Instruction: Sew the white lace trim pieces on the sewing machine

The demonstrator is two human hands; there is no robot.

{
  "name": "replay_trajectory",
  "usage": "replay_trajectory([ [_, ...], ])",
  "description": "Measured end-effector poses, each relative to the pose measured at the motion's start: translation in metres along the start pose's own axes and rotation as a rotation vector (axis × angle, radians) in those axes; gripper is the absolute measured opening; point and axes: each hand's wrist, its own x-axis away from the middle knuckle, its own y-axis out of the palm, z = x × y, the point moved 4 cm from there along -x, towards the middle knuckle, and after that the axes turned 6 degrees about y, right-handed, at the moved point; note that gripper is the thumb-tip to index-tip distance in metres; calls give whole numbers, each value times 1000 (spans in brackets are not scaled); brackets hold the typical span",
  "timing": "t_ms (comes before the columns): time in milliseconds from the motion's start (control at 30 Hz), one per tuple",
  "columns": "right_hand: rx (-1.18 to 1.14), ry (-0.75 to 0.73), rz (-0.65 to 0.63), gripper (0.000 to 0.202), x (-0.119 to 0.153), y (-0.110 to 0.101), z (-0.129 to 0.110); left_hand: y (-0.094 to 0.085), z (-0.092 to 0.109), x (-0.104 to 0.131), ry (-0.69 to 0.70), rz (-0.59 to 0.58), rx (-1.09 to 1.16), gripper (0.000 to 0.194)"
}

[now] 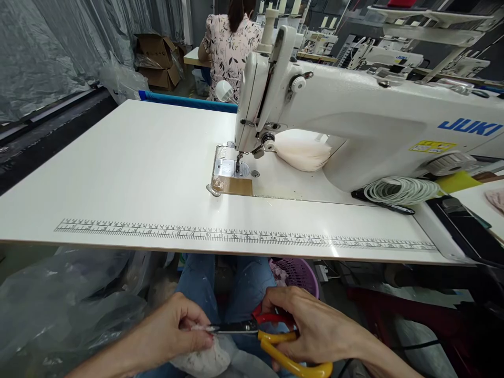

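Note:
Over my lap, my left hand (179, 328) pinches a piece of pale, whitish fabric (207, 359) that hangs below the fingers. My right hand (315, 325) is closed around the handles of a pair of scissors (271, 336), one handle red and the other yellow. Their dark blades point left and look nearly closed, with the tips at the fabric by my left fingertips. Whether the blades have fabric between them I cannot make out. Both hands are below the front edge of the white sewing table (157, 205).
A white JUKI sewing machine (374, 115) stands on the table, with pale cloth (303, 152) behind its needle. Coiled cord (401, 189) and a dark phone-like object (472, 226) lie at right. A purple basket (301, 275) sits below. Ahead, a person (232, 47) sits facing away.

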Motion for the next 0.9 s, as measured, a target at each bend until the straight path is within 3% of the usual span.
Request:
replay_trajectory([
  [733, 56, -14, -52, 31, -5, 3, 2, 2, 2, 1, -32, -30, 92, 37],
  [900, 25, -5, -67, 30, -6, 7, 7, 0, -3, 1, -57, 20, 17, 34],
])
